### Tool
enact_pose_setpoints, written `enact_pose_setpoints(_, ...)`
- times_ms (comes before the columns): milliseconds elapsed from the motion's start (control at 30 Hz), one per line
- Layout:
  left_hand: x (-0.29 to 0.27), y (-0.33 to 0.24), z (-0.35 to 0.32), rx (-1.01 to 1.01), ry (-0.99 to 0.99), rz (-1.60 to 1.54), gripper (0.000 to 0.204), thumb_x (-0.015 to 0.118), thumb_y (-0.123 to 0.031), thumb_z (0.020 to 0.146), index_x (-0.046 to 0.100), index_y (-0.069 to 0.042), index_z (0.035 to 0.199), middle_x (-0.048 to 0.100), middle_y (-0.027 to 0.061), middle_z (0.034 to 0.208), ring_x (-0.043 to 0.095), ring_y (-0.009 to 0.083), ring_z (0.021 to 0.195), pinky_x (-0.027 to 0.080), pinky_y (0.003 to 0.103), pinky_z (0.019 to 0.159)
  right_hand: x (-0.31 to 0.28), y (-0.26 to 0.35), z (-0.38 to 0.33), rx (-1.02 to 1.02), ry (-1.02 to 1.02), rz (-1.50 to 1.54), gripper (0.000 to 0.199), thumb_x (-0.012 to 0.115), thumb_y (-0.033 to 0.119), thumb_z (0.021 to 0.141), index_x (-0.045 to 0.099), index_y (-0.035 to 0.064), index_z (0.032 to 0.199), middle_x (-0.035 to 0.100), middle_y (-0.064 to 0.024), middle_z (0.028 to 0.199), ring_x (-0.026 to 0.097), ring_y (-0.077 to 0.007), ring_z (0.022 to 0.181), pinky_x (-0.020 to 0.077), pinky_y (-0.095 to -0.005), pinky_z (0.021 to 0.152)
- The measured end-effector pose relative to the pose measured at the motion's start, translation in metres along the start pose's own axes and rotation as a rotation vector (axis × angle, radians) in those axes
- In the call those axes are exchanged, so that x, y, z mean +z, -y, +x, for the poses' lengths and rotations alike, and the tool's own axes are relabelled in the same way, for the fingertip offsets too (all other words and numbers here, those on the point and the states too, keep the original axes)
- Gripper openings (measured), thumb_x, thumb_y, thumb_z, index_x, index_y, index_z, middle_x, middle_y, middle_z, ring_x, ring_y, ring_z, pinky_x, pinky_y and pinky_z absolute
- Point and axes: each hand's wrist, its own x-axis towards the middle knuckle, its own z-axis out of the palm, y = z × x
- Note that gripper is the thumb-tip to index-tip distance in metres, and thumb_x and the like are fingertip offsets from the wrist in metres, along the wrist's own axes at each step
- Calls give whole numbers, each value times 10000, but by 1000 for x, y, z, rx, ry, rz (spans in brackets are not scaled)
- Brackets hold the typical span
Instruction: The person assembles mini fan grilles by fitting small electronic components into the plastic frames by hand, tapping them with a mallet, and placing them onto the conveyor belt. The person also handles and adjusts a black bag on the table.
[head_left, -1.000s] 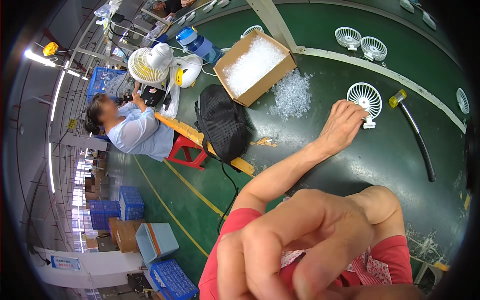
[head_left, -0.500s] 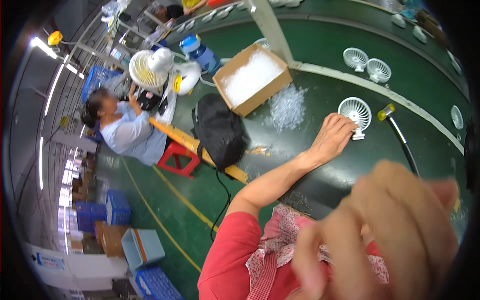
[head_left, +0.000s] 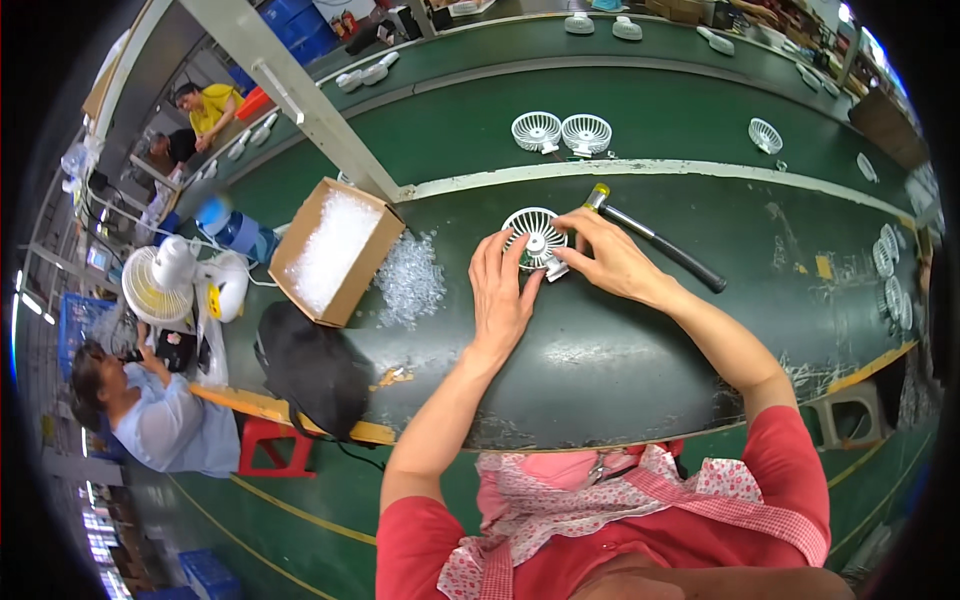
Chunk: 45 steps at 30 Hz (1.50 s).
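A round white fan housing point(head_left: 531, 222) with radial ribs and a short neck lies on the dark green table in front of me. My left hand point(head_left: 498, 300) grips its left side, fingers along the rim and thumb near the neck. From the right, my right hand point(head_left: 615, 258) pinches the rim and neck with bent fingers and thumb. The fingers hide part of the housing's edge. Just beyond my right hand lies a hammer point(head_left: 660, 238) with a yellow head and black handle.
To the left are a pile of small clear plastic pieces point(head_left: 410, 280), a cardboard box point(head_left: 350, 295) of similar pieces, and a black bag point(head_left: 312, 365). A metal post point(head_left: 300, 95) rises behind the box. More fan housings point(head_left: 586, 134) sit beyond the white rail point(head_left: 660, 168). A co-worker point(head_left: 165, 410) sits far left.
My right hand has dropped from close before the camera onto the fan housing. My left hand stays on the housing. The view has swung right, so everything appears shifted left.
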Motion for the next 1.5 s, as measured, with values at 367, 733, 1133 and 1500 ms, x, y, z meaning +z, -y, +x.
enact_pose_setpoints(367,-2,5,-1,-5,79,89,686,781,-11,702,510,-45,1332,559,128,1220,441,354,1245,321,519,1082,29,-3,-6,-299,-49,-352,338,806,261,756,689,64,1004,586,-69,1063,509,-273,1000,387,-410,896)
enact_pose_setpoints(733,5,9,-5,56,25,174,595,806,-209,700,566,-71,1226,562,108,1107,484,318,1160,263,563,1122,38,2,-13,-477,-152,-421,283,696,18,766,661,58,1044,606,-94,1079,560,-311,1058,415,-465,940)
enact_pose_setpoints(1133,1,7,0,84,-57,105,469,808,-251,753,599,-60,1127,588,83,993,545,284,996,340,503,992,40,-6,-12,-347,-262,-212,166,666,-31,842,655,20,999,583,-134,1233,526,-353,1150,424,-452,980)
enact_pose_setpoints(1500,-7,-3,0,97,-49,78,528,827,-300,749,607,-59,1165,619,77,978,591,246,902,381,408,861,47,-11,-13,-193,-288,114,106,583,-56,918,581,-12,1015,573,-138,1141,539,-294,1062,449,-366,920)
